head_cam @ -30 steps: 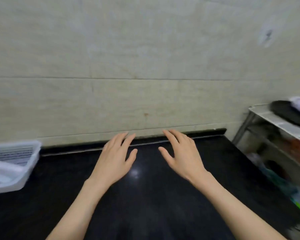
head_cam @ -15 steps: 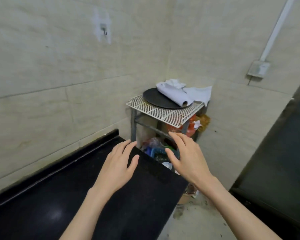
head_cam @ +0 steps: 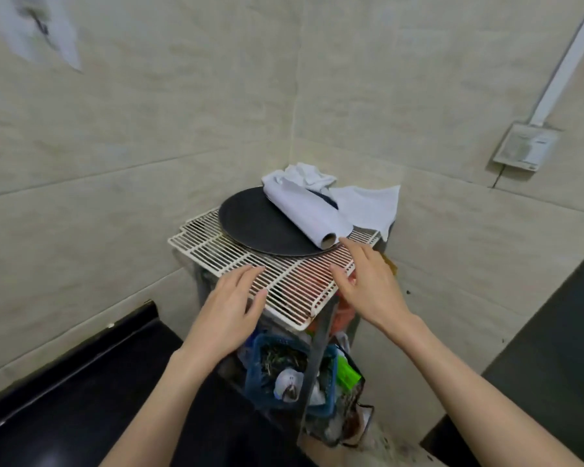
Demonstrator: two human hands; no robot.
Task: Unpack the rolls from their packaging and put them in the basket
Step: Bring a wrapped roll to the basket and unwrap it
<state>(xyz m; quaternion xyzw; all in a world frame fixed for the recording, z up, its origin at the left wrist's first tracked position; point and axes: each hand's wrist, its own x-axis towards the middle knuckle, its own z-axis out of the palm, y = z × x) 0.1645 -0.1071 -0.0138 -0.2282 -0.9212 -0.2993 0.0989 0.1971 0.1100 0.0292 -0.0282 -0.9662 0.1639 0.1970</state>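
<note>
A plain kitchen corner, seemingly a working or back kitchen, is suggested. The walls point(head_cam: 182, 136) are faced with large pale tiles, and a polished black stone surface point(head_cam: 81, 392) is set against them. A white wire rack point(head_cam: 284, 281) is laid over a metal stand in the corner, where a round black pan point(head_cam: 260, 227), a paper roll point(head_cam: 307, 210) and white cloths point(head_cam: 368, 203) are kept. Clutter is stored below in a blue basket point(head_cam: 260, 362). A wall junction box point(head_cam: 525, 148) is fed by surface conduit.

Soft, even, fairly bright light; faint shadows. Wall hook point(head_cam: 41, 26) far up-left of the hands point(head_cam: 230, 308) smears with blur; edges bow.
</note>
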